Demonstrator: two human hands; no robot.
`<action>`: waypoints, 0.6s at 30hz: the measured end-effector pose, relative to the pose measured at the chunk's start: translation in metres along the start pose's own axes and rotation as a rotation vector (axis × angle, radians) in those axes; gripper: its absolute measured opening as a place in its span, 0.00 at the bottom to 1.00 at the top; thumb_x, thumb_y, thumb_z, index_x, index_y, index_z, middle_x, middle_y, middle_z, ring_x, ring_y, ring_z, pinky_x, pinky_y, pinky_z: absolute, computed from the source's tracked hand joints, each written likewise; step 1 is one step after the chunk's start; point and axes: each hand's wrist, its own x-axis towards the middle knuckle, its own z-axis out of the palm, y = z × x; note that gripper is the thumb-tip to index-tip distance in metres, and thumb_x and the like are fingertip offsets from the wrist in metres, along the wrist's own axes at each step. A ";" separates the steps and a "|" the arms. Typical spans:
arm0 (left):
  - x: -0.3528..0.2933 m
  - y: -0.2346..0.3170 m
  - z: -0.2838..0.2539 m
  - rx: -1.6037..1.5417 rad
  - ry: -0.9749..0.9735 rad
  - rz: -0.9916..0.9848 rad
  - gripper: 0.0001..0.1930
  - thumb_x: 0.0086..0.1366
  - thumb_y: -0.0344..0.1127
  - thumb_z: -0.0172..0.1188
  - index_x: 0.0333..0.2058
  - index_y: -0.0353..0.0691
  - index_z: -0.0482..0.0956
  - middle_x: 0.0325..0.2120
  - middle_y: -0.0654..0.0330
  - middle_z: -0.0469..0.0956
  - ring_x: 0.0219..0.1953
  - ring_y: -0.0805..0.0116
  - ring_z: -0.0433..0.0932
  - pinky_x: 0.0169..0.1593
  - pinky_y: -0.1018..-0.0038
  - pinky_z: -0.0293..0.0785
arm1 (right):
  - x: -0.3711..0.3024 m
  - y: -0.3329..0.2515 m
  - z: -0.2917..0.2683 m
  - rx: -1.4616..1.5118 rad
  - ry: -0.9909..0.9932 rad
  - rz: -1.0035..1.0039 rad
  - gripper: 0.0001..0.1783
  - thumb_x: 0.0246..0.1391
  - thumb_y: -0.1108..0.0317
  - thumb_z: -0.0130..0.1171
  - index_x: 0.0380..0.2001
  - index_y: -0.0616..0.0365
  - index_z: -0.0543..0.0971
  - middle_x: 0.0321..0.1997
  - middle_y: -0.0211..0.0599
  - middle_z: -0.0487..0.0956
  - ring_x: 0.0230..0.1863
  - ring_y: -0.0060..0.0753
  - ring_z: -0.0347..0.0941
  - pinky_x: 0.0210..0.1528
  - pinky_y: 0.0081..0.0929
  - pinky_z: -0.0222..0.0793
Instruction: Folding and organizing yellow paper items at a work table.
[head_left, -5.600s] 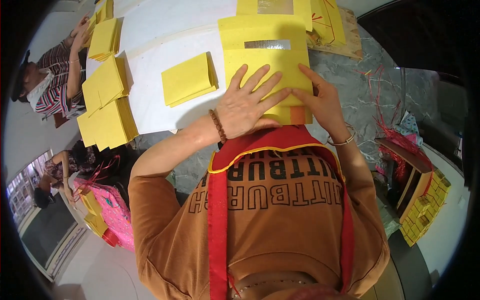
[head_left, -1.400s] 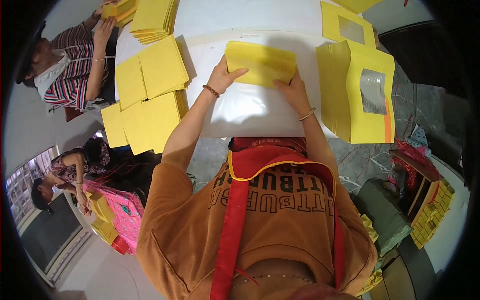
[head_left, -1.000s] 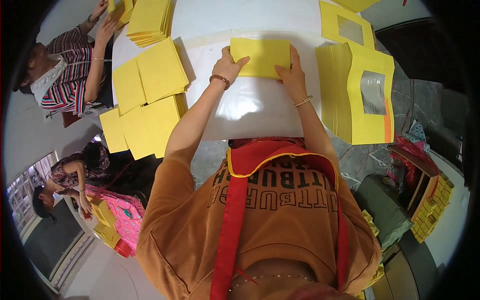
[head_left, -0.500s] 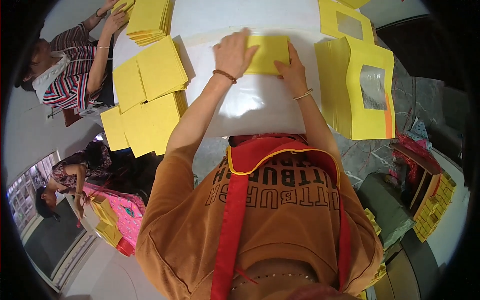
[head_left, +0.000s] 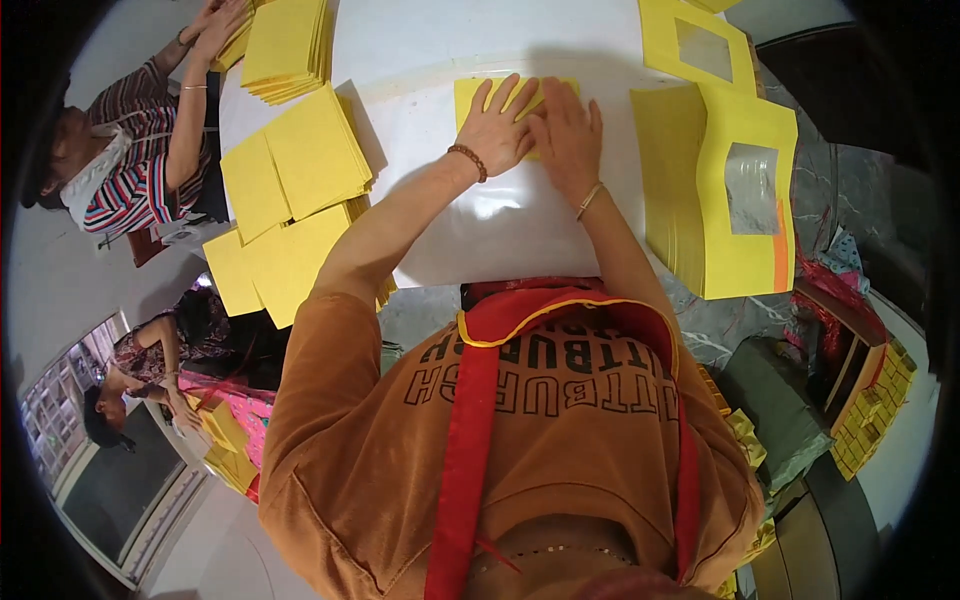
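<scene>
On the white surface [head_left: 480, 240], piles of folded yellow papers [head_left: 310, 155] follow its left edge, and the lowest of them covers the near left corner. At the right edge lies a stack of yellow sheets [head_left: 715, 260], its top one with a silvery window [head_left: 752, 190]; beyond it, toward the far right corner, lies another windowed sheet [head_left: 658, 35]. These piles stand at both sides of the arms, apart from the hands. Beyond the left edge sits a co-worker [head_left: 140, 125], with hands at yellow papers.

Between the side edges, the folded yellow sheet [head_left: 468, 97] lies flat under both palms. The left hand [head_left: 497, 135] presses on it with fingers spread. The right hand [head_left: 570, 135] lies on its right part, fingers extended and closer together, just beside the left fingertips; a part of the sheet is hidden.

Large dark printed letters cross the person's brown top [head_left: 530, 450], between red apron straps [head_left: 465, 450].
</scene>
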 end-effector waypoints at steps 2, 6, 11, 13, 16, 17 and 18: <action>0.001 -0.001 0.001 0.034 -0.052 0.005 0.24 0.61 0.44 0.45 0.57 0.50 0.62 0.59 0.58 0.56 0.62 0.56 0.50 0.61 0.53 0.43 | -0.005 -0.001 0.012 0.111 -0.027 -0.057 0.28 0.54 0.56 0.46 0.57 0.52 0.60 0.60 0.32 0.63 0.60 0.36 0.57 0.56 0.54 0.48; -0.002 -0.007 0.010 -0.148 0.115 -0.026 0.24 0.58 0.38 0.49 0.53 0.39 0.64 0.57 0.56 0.60 0.61 0.58 0.52 0.61 0.56 0.45 | -0.011 0.001 0.031 0.026 -0.145 0.045 0.26 0.57 0.54 0.41 0.57 0.50 0.61 0.63 0.30 0.58 0.64 0.30 0.51 0.59 0.58 0.42; -0.007 -0.019 0.009 -0.798 0.253 -0.184 0.24 0.57 0.35 0.52 0.52 0.37 0.63 0.54 0.49 0.61 0.60 0.54 0.55 0.61 0.55 0.46 | -0.004 -0.005 0.026 -0.233 -0.292 0.021 0.25 0.59 0.54 0.38 0.58 0.47 0.60 0.65 0.27 0.55 0.66 0.29 0.47 0.60 0.58 0.41; -0.008 -0.020 0.003 -0.676 0.247 -0.118 0.25 0.58 0.38 0.52 0.53 0.37 0.62 0.55 0.50 0.60 0.60 0.54 0.55 0.61 0.55 0.45 | -0.002 -0.005 0.026 -0.266 -0.289 0.023 0.24 0.58 0.55 0.39 0.58 0.46 0.61 0.65 0.26 0.55 0.66 0.29 0.48 0.60 0.58 0.42; -0.015 -0.016 -0.014 -0.433 0.154 -0.008 0.29 0.58 0.45 0.52 0.55 0.37 0.60 0.56 0.49 0.58 0.61 0.54 0.52 0.60 0.54 0.44 | -0.004 -0.003 0.030 -0.304 -0.294 0.021 0.23 0.58 0.54 0.39 0.57 0.44 0.63 0.64 0.24 0.56 0.65 0.27 0.48 0.60 0.59 0.42; -0.015 -0.016 -0.017 -0.308 0.069 0.035 0.31 0.58 0.49 0.52 0.55 0.37 0.60 0.57 0.49 0.56 0.61 0.53 0.51 0.60 0.54 0.44 | -0.004 0.000 0.033 -0.238 -0.266 0.032 0.23 0.58 0.55 0.39 0.57 0.44 0.63 0.64 0.25 0.56 0.65 0.28 0.48 0.61 0.57 0.42; -0.017 -0.017 -0.016 -0.306 0.071 0.035 0.31 0.58 0.49 0.52 0.55 0.37 0.60 0.57 0.49 0.56 0.61 0.53 0.51 0.60 0.54 0.44 | -0.003 0.000 0.034 -0.168 -0.238 0.036 0.23 0.58 0.56 0.40 0.57 0.44 0.63 0.64 0.25 0.57 0.65 0.28 0.48 0.62 0.55 0.42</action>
